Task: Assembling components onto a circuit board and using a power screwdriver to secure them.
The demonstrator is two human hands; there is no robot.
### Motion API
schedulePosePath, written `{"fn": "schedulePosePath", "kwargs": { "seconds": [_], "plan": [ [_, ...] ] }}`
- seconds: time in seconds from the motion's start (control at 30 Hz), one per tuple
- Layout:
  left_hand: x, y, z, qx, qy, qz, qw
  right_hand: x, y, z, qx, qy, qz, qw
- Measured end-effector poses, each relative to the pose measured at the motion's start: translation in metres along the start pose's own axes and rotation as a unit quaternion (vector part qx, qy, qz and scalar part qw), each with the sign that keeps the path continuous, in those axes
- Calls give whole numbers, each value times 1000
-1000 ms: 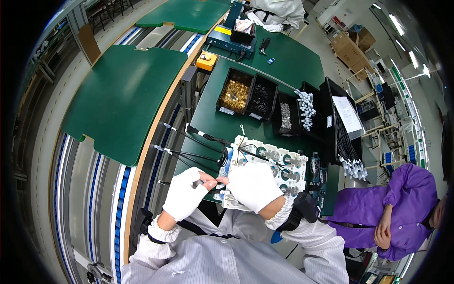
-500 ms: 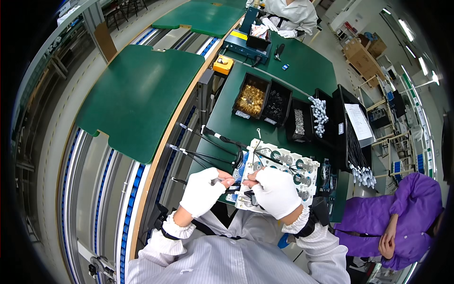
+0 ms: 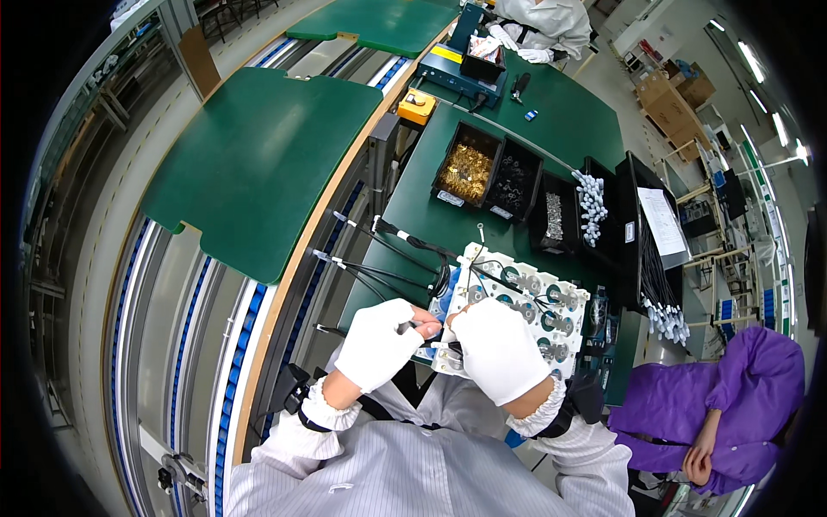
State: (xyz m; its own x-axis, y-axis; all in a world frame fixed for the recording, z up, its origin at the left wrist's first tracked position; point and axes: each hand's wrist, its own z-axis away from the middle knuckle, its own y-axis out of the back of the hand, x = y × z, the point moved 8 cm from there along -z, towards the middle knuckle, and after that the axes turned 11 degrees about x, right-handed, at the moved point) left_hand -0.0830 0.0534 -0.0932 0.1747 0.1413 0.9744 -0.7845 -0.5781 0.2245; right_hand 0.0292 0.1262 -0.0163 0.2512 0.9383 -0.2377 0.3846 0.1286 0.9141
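A white plastic module housing [image 3: 514, 274] with round metal terminals and black cables lies at the table's near edge, a blue part showing along its left side. My gloved left hand [image 3: 381, 345], fingertips bare, pinches what looks like a thin black cable beside the housing's left edge. Close by, my gloved right hand [image 3: 501, 351] reaches over the housing. Its fingers are bent together at the same spot, and what they grip is hidden. A black cable bundle [image 3: 419, 244] runs from the housing to the left, its loose ends lying over the table edge.
Black bins hold gold-coloured metal pieces [image 3: 466, 172], small black parts [image 3: 514, 185], silver pieces [image 3: 554, 215] and white-tipped cables [image 3: 591, 207]. Green boards [image 3: 267, 164] rest on the roller conveyor at left. A person in purple [image 3: 706, 414] is at right; another in white [image 3: 543, 30] works opposite.
My hands stay close together at the housing's left edge; the right hand has turned slightly and its fingertips are more hidden. The whole view has shifted a little.
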Motion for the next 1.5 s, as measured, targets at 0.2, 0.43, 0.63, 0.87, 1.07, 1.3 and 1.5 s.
{"fn": "schedulePosePath", "kwargs": {
  "seconds": [0.2, 0.43, 0.63, 0.87, 1.07, 1.3, 1.5],
  "plan": [
    [-3, 1, 0, -8, 15, -10, 1000, 1, -4, -1, -14, 9, 3, 1000],
    [-5, 1, 0, -3, 17, 12, 1000, 4, -4, 2, -41, -28, 34, 998],
    [-5, 2, 0, -7, 22, 2, 1000, 5, -11, -6, -34, -2, 73, 997],
    [-5, 13, 2, 8, 17, -3, 1000, 15, -29, -10, -171, -21, 126, 977],
    [-7, 19, -5, 22, 1, -10, 1000, 7, -13, -13, -49, 10, 63, 997],
    [-17, -2, -32, 4, 44, 16, 999, 46, -17, -27, -49, -100, 80, 990],
    [-26, -19, -45, -22, 50, 39, 998, 39, 3, -30, 50, -125, 31, 990]
  ]
}}
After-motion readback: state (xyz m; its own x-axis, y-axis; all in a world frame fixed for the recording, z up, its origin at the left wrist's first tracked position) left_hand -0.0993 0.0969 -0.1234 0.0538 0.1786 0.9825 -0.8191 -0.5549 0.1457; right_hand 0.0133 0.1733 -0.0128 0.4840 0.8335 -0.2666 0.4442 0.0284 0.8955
